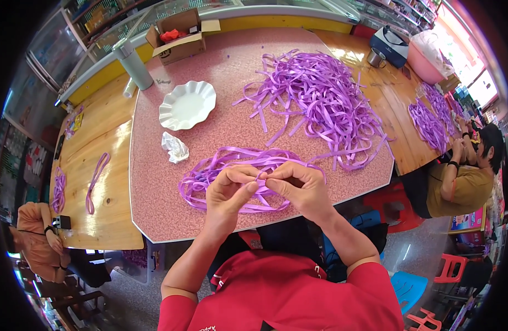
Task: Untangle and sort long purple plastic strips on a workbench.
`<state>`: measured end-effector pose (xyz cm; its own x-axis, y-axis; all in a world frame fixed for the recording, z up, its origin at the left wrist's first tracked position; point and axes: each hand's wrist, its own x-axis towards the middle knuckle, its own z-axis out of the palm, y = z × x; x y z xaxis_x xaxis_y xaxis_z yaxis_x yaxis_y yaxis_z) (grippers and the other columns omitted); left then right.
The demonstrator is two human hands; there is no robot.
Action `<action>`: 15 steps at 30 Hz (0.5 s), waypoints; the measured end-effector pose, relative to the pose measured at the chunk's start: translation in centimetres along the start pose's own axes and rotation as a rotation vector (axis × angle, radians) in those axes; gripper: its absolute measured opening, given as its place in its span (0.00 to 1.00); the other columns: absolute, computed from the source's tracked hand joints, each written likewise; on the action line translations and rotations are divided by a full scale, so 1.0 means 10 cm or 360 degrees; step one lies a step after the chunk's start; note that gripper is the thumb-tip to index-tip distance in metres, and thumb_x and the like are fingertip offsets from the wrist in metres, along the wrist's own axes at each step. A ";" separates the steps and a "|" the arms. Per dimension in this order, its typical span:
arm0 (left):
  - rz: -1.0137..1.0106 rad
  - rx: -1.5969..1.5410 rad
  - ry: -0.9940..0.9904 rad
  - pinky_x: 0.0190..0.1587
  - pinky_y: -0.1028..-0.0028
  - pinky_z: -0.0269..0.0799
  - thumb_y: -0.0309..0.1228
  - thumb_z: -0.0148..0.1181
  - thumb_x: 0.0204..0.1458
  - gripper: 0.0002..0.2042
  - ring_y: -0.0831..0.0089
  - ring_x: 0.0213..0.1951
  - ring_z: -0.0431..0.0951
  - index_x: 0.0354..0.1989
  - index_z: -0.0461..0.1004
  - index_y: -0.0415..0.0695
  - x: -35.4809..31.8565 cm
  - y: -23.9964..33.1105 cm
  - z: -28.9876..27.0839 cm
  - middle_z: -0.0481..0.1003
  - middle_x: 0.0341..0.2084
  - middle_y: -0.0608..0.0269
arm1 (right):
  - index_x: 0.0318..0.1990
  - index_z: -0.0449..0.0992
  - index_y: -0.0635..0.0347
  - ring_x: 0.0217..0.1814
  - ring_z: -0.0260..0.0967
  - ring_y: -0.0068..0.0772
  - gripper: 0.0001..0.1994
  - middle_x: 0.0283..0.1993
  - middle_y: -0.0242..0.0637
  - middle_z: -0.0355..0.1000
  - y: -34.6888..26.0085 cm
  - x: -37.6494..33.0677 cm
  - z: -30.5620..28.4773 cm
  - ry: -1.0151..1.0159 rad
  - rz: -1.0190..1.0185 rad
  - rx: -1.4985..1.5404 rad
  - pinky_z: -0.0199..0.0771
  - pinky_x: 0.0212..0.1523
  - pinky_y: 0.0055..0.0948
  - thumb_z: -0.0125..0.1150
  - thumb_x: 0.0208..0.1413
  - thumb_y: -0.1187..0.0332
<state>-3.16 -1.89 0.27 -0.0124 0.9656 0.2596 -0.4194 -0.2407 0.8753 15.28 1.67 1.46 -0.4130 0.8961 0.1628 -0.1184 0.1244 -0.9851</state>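
Pinched by left hand [230,190] and right hand [301,188] together: a ribbon [261,182] (purple, like the rest), above the near loops [201,177]; a heap [323,102] lies far right.

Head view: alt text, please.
The left hand and right hand pinch a purple ribbon above loose ribbon loops on a pink tabletop. Farther back lie a large ribbon heap, a white scalloped dish and a crumpled white wad.

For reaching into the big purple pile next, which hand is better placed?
Probably the right hand: it's closer to the big purple pile. The left hand is farther away. Both seem to be pinching a purple ribbon, though.
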 end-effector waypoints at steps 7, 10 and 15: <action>0.1001 0.1754 -0.0248 0.48 0.63 0.67 0.19 0.67 0.45 0.12 0.59 0.46 0.75 0.37 0.74 0.44 0.10 0.15 0.01 0.78 0.42 0.63 | 0.38 0.80 0.66 0.32 0.65 0.12 0.06 0.34 0.28 0.74 -0.01 0.07 0.01 0.0022 0.0122 0.0061 0.63 0.31 0.15 0.65 0.60 0.72; 0.1033 0.1826 -0.0278 0.49 0.64 0.67 0.19 0.67 0.46 0.12 0.59 0.46 0.75 0.37 0.73 0.44 0.11 0.13 0.01 0.77 0.41 0.61 | 0.38 0.80 0.64 0.28 0.61 0.09 0.05 0.34 0.26 0.73 -0.04 0.07 0.02 0.0031 0.0342 0.0310 0.58 0.26 0.14 0.64 0.61 0.71; 0.0574 0.1264 -0.0046 0.53 0.66 0.65 0.23 0.65 0.53 0.08 0.65 0.48 0.73 0.38 0.72 0.44 0.01 0.06 0.07 0.74 0.42 0.61 | 0.40 0.77 0.63 0.27 0.60 0.09 0.03 0.33 0.24 0.71 -0.04 0.01 0.15 0.0083 0.0222 0.0558 0.57 0.25 0.15 0.59 0.62 0.75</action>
<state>-2.83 -2.06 1.12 0.0048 0.8170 0.5767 0.3625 -0.5389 0.7604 13.94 1.11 1.91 -0.4012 0.9158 0.0167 -0.3697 -0.1453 -0.9177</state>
